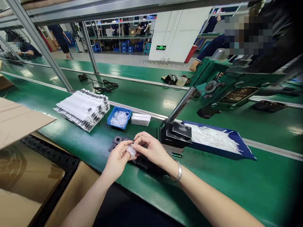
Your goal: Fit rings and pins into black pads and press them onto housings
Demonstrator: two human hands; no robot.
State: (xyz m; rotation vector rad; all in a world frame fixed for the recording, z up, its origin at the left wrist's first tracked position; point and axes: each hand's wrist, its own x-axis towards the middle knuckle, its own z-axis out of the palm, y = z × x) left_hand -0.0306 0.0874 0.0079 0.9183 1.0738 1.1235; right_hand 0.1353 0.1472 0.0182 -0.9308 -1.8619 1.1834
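Both hands meet over black parts with round openings (117, 139) on the green bench. My left hand (119, 157) is closed around a small bunch of white rings (131, 152). My right hand (152, 150), with a silver bangle at its wrist, has its fingers bent and pinched close against the left fingertips; whatever it grips is too small to make out. Behind the hands sits a blue tray (108, 121) of loose white rings, beside a small stack of white blocks (140, 119).
A green press (213, 85) on a black base stands right of the hands, by a blue bin (213, 151) of white strips. Stacked white sheets (80, 105) lie at left, near cardboard boxes (21, 119). A black cable (106, 85) lies farther back. Other people are beyond.
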